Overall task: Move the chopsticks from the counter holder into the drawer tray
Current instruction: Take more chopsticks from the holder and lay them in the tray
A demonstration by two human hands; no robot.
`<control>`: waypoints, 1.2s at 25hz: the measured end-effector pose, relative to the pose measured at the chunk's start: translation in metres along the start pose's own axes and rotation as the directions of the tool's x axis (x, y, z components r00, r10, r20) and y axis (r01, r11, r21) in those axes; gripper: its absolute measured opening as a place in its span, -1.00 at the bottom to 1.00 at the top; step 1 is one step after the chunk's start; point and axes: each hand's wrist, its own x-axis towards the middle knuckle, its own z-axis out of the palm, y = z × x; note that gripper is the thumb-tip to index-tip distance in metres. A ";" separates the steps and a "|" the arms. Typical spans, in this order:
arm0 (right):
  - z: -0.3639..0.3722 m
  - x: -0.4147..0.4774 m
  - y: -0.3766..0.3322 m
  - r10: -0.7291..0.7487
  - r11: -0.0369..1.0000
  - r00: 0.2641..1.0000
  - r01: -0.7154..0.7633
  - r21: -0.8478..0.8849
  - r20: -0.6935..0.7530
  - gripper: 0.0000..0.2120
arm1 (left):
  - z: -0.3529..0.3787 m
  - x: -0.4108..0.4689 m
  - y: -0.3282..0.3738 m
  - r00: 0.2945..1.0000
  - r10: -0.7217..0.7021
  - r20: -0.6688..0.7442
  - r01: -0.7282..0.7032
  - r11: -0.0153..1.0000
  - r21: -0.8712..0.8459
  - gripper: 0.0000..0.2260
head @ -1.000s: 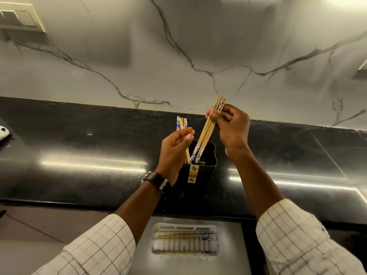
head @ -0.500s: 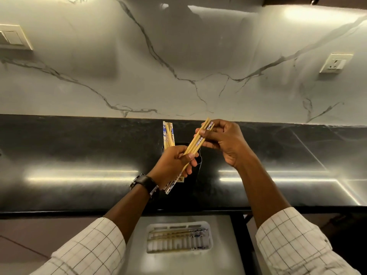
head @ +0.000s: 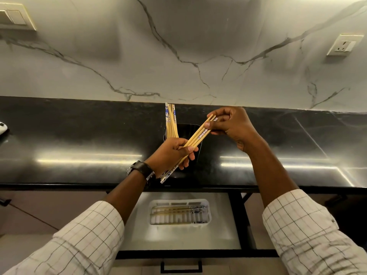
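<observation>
Chopsticks point(head: 195, 138) in hand rn: small bundle, slanted, up over the holder point(head: 191, 129), not touching the counter point(head: 79, 135). Blue-white pattern visible at the lower end, down by the left wrist. Left hand point(head: 170, 153) wrapped round the lower half, fingers curled under, thumb on top. Right hand point(head: 232, 126) pinching the upper ends betw thumb and fingertips. Both grips closed on the same bundle.

Holder black, squarish, sitting mid-counter near the front edge, partly hidden behind the left hand. More sticks point(head: 170, 122) standing at its left side, nearly upright, patterned ends up.

Below the counter's front edge: drawer point(head: 222, 231) open, grey floor. White tray point(head: 208, 213) lying in it, roughly centre, toward the back. A few tray sticks point(head: 178, 210) already flat inside, running left to right, patterned ends to the right.

Also in shot: dark watch point(head: 142, 169) on the left wrist, checked left sleeve point(head: 79, 241) and right sleeve point(head: 307, 231), marble wall point(head: 178, 26) behind the counter w/ a switch plate point(head: 14, 16) top left and a socket point(head: 344, 45) top right. Small white thing point(head: 3, 128) at the counter's left edge, can't tell what.
</observation>
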 end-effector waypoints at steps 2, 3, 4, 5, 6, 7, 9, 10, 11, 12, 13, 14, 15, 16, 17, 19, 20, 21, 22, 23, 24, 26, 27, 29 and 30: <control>0.001 -0.003 0.001 -0.015 1.000 1.000 0.015 0.009 -0.016 -0.75 | -0.002 -0.005 0.001 1.000 0.003 0.005 -0.003 1.000 0.012 -0.79; 0.001 -0.004 0.001 -0.019 1.000 0.999 0.020 0.014 -0.030 -0.77 | -0.003 -0.007 0.000 1.000 0.006 0.005 -0.006 1.000 0.017 -0.80; 0.001 -0.005 0.000 -0.024 1.000 0.999 0.024 0.018 -0.047 -0.78 | -0.003 -0.010 -0.001 1.000 0.010 0.004 -0.010 1.000 0.024 -0.80; 0.001 -0.006 -0.001 -0.027 0.999 0.997 0.028 0.019 -0.066 -0.79 | -0.004 -0.013 -0.003 1.000 0.010 0.002 -0.010 0.999 0.033 -0.79; 0.001 -0.006 -0.002 -0.032 0.999 0.996 0.033 0.016 -0.088 -0.80 | -0.006 -0.015 -0.005 1.000 0.005 0.000 -0.005 0.999 0.041 -0.79; 0.001 -0.007 -0.004 -0.041 0.999 0.992 0.043 0.013 -0.120 -0.81 | -0.007 -0.018 -0.009 1.000 0.000 -0.003 0.000 0.999 0.046 -0.78; -0.002 -0.008 -0.008 -0.057 0.996 0.980 0.069 0.055 -0.190 -0.82 | -0.010 -0.023 -0.015 1.000 0.009 -0.030 -0.008 0.998 0.059 -0.79; -0.003 -0.008 -0.010 -0.052 0.992 0.979 0.074 0.104 -0.198 -0.82 | -0.011 -0.025 -0.017 0.998 0.025 -0.052 -0.022 0.998 0.065 -0.79; -0.002 -0.009 -0.012 -0.043 0.986 0.981 0.073 0.153 -0.189 -0.81 | -0.012 -0.027 -0.019 0.997 0.040 -0.072 -0.035 0.997 0.065 -0.80; 0.000 -0.009 -0.014 -0.041 0.979 0.981 0.077 0.187 -0.187 -0.80 | -0.012 -0.028 -0.019 0.995 0.050 -0.088 -0.044 0.997 0.063 -0.81; 0.002 -0.009 -0.015 -0.046 0.973 0.975 0.093 0.210 -0.216 -0.80 | -0.013 -0.028 -0.019 0.994 0.051 -0.100 -0.044 0.997 0.067 -0.83; 0.003 -0.008 -0.017 -0.050 0.964 0.958 0.120 0.238 -0.283 -0.79 | -0.015 -0.028 -0.020 0.993 0.044 -0.111 -0.035 0.996 0.086 -0.85; 0.001 -0.007 -0.020 -0.043 0.948 0.923 0.159 0.276 -0.383 -0.78 | -0.017 -0.029 -0.021 0.991 0.032 -0.127 -0.017 0.993 0.115 -0.86; -0.003 -0.005 -0.023 -0.019 0.921 0.869 0.207 0.329 -0.494 -0.78 | -0.020 -0.031 -0.023 0.988 0.013 -0.154 0.008 0.991 0.136 -0.86; -0.009 -0.003 -0.026 0.021 0.876 0.809 0.269 0.400 -0.588 -0.77 | -0.024 -0.032 -0.025 0.981 -0.008 -0.196 0.034 0.991 0.132 -0.86; -0.017 -0.004 -0.027 0.138 0.744 0.729 0.370 0.556 -0.670 -0.75 | -0.028 -0.035 -0.027 0.950 -0.049 -0.308 0.059 0.998 0.024 -0.85; -0.014 -0.008 -0.024 0.212 0.676 0.728 0.373 0.636 -0.652 -0.76 | -0.027 -0.035 -0.026 0.931 -0.079 -0.355 0.048 0.994 -0.094 -0.83; -0.003 -0.015 -0.017 0.283 0.612 0.744 0.345 0.711 -0.605 -0.78 | -0.024 -0.032 -0.022 0.917 -0.123 -0.379 0.025 0.967 -0.254 -0.82; 0.013 -0.024 -0.007 0.350 0.559 0.766 0.291 0.776 -0.539 -0.77 | -0.019 -0.028 -0.018 0.910 -0.171 -0.379 -0.009 0.904 -0.428 -0.81; 0.034 -0.035 0.005 0.403 0.519 0.787 0.224 0.825 -0.467 -0.74 | -0.014 -0.022 -0.012 0.906 -0.209 -0.369 -0.047 0.814 -0.579 -0.81; 0.057 -0.046 0.017 0.451 0.494 0.797 0.151 0.856 -0.401 -0.72 | -0.009 -0.016 -0.006 0.899 -0.238 -0.367 -0.087 0.725 -0.684 -0.82; 0.098 -0.067 0.039 0.543 0.506 0.772 0.013 0.862 -0.330 -0.74 | -0.002 -0.007 0.004 0.868 -0.281 -0.410 -0.160 0.623 -0.766 -0.82; 0.115 -0.076 0.051 0.572 0.554 0.750 -0.056 0.830 -0.332 -0.77 | -0.001 -0.005 0.008 0.847 -0.295 -0.443 -0.191 0.608 -0.771 -0.83; 0.137 -0.090 0.068 0.567 0.669 0.746 -0.171 0.723 -0.349 -0.80 | -0.001 -0.001 0.010 0.822 -0.304 -0.482 -0.223 0.606 -0.763 -0.83; 0.143 -0.095 0.072 0.545 0.708 0.768 -0.206 0.675 -0.337 -0.80 | -0.002 -0.001 0.009 0.819 -0.301 -0.488 -0.228 0.610 -0.759 -0.82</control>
